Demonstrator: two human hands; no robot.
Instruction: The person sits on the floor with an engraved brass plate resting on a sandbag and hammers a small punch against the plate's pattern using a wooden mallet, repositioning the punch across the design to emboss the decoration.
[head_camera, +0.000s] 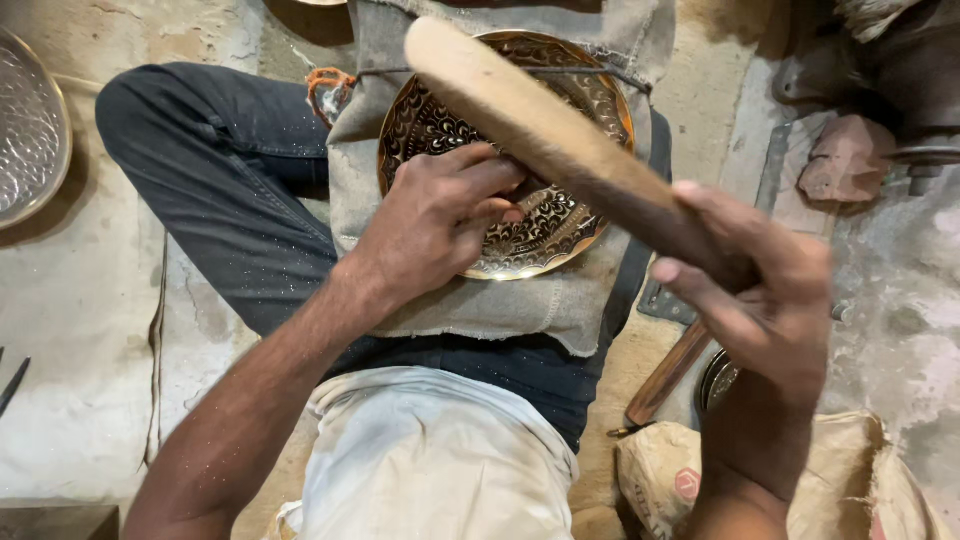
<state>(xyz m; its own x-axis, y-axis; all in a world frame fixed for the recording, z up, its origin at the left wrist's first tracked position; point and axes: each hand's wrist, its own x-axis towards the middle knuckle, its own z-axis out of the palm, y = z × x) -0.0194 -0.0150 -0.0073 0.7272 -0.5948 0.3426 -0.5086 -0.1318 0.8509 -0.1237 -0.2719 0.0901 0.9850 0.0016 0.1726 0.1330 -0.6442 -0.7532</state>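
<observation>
Round brass plate with dark engraved scroll pattern (540, 225) sits on a grey cloth pad (470, 300) draped over the person's lap, upper centre of frame. Legs are in dark trousers (210, 190), folded on the floor.

Left hand (440, 215) lies on the plate at about 9 o'clock of its face. Fingers (490, 180) are curled closed and bunched toward the plate centre, pinching something small against the metal; can't tell what, it's hidden under the fingertips.

Right hand (755, 275) is raised at 3 o'clock of the plate, clear of it. Fingers are wrapped tight around the lower end of a long wooden mallet, pale and worn (560, 140). Mallet runs diagonally up toward 11 o'clock, its rounded head above the plate's top rim. It's close to the camera and blurred.

Other items:
- Hammered silver-coloured metal dish (30, 130) on the floor at far 9 o'clock, well apart from the plate.
- Brown wooden tool handle (670, 375) lying below the right hand, at 5 o'clock of the plate.
- Tan burlap sack (660, 470) at the lower right.
- White cloth (430, 450) across the waist, at 6 o'clock.
</observation>
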